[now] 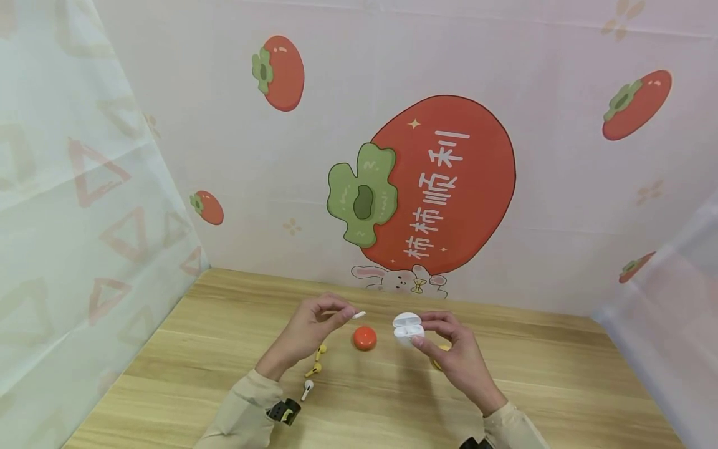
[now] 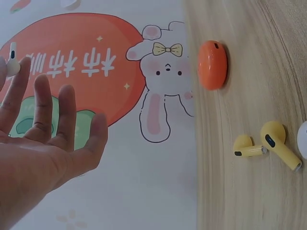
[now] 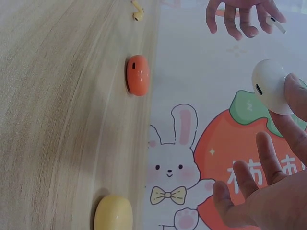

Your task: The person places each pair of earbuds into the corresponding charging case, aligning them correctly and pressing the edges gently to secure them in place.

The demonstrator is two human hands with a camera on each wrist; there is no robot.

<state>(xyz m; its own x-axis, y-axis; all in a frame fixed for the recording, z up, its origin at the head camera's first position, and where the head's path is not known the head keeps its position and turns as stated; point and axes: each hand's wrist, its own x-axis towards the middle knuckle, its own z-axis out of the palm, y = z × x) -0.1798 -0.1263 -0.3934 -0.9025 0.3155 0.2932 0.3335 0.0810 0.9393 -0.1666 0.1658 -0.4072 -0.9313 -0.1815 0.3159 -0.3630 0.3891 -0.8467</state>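
Between thumb and index finger, my left hand [image 1: 314, 321] pinches a white earbud [image 1: 359, 315], its stem pointing toward the right hand. The other fingers are loosely spread in the left wrist view. Held up above the table, a round white earbud case [image 1: 408, 332] with its lid raised is gripped by the thumb and fingers of my right hand [image 1: 457, 355]. A gap separates the earbud from the case. On the table between the hands sits a closed orange earbud case [image 1: 364, 338]. A yellow case [image 3: 114, 214] lies beneath the right hand, partly hidden by it in the head view.
Two yellow earbuds [image 1: 320, 352] and another white earbud [image 1: 306, 390] lie in a row on the wooden table [image 1: 538, 380], beside the left forearm. A printed cloth backdrop [image 1: 555, 187] stands along the far edge, with more cloth at both sides.
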